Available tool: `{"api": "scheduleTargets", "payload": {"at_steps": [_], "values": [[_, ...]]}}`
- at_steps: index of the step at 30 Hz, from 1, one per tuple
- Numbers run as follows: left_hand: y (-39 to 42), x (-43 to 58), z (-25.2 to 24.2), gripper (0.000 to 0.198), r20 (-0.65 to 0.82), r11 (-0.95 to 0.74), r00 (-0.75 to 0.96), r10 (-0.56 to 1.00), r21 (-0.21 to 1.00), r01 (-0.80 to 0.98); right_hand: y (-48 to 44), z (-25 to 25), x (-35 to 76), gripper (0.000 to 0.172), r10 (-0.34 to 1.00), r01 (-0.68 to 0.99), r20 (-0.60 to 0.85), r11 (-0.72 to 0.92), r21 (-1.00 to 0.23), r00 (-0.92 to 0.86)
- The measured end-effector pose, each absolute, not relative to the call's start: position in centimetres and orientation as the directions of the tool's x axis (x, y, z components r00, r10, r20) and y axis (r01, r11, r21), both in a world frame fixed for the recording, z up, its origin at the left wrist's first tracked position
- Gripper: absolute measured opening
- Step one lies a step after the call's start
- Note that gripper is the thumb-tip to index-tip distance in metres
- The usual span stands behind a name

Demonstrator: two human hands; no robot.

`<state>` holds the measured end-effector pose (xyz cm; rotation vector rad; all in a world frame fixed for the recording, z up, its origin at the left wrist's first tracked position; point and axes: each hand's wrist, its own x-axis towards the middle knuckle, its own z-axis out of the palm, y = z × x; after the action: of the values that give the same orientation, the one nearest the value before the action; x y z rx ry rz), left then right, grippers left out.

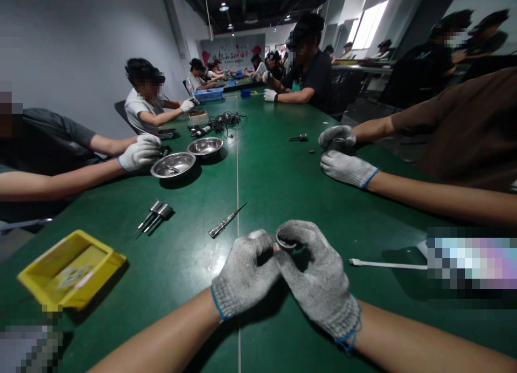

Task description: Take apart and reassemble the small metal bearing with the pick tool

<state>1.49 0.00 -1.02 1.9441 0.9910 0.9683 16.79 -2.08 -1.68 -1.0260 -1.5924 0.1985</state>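
My left hand and my right hand, both in grey knitted gloves with blue cuff edges, meet above the green table. The fingers of my right hand curl round a small round metal part, whose curved rim shows between finger and thumb. At its left edge the fingertips of my left hand are pinched together; what they hold, if anything, is hidden. Just beyond my left hand lies a screwdriver with a see-through handle. Farther left, metal cylinders with thin shafts lie side by side.
A tilted yellow bin holds small pale pieces at left. Two steel bowls stand beside a co-worker's gloved hand. Another co-worker's gloved hands work at right. A white cable lies right of my hands. Black cables are heaped farther back.
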Motion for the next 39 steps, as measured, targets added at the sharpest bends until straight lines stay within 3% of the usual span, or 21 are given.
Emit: {"api": "scheduleTargets", "payload": {"at_steps": [15,21,25,39], "values": [[0.5,1.8,-1.7,0.024,0.287,-0.38,0.296,0.911,0.864,0.332,-2.2,-1.7,16.8,0.013,0.696,0.498,0.718,0.616,-0.61,0.019],[0.2,1.8,-1.4,0.012,0.308,-0.44,0.422,0.853,0.858,0.265,-2.1,-1.8,16.9,0.012,0.695,0.495,0.718,0.614,-0.615,0.03],[0.1,1.7,-1.7,0.021,0.325,-0.465,0.442,0.836,0.847,0.257,-2.1,-1.7,16.8,0.012,0.694,0.495,0.719,0.612,-0.616,0.037],[0.4,1.9,-1.8,0.022,0.303,-0.399,0.298,0.905,0.848,0.35,-2.2,-1.5,16.8,0.013,0.686,0.483,0.727,0.625,-0.613,0.036]]}}
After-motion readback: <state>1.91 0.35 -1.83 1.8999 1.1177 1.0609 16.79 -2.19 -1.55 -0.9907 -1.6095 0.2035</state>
